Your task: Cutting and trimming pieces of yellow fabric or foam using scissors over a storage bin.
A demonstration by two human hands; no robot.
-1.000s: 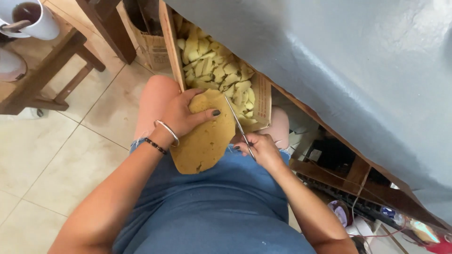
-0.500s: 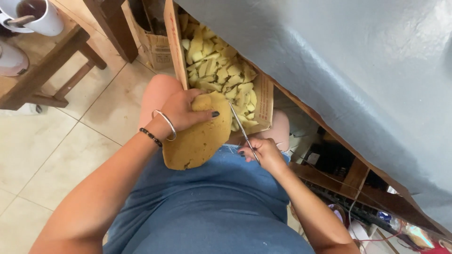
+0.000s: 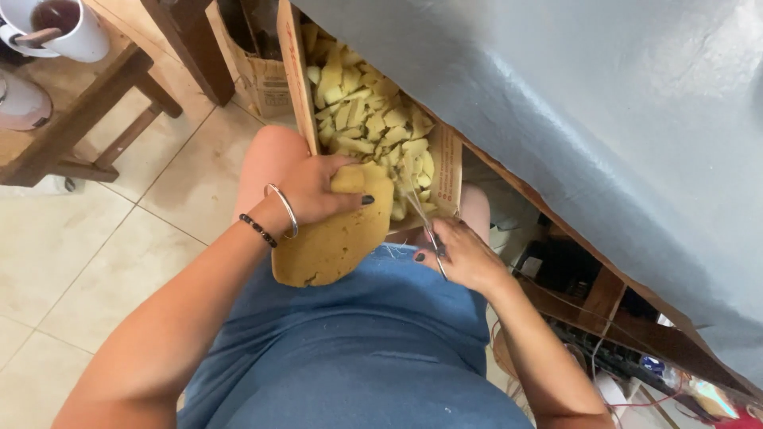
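My left hand (image 3: 314, 191) grips a big slab of yellow foam (image 3: 334, 238) over my lap, thumb and fingers pinching its upper edge. My right hand (image 3: 461, 256) holds a pair of scissors (image 3: 423, 222), blades pointing up toward the foam's right edge. Just beyond my knees sits a cardboard box (image 3: 296, 71) filled with several small cut foam pieces (image 3: 373, 123). I am seated, wearing blue denim (image 3: 358, 342).
A grey cloth-covered table (image 3: 572, 103) rises on the right, with a wooden frame, cables and clutter beneath it (image 3: 604, 318). A wooden stool (image 3: 87, 119) with a white mug (image 3: 67, 28) stands at the upper left on a beige tiled floor (image 3: 71, 262). A second carton (image 3: 262, 71) stands behind the box.
My left hand has shifted the foam slab slightly right and up toward the box. The scissors in my right hand have stayed by its right edge, blades nearer the box.
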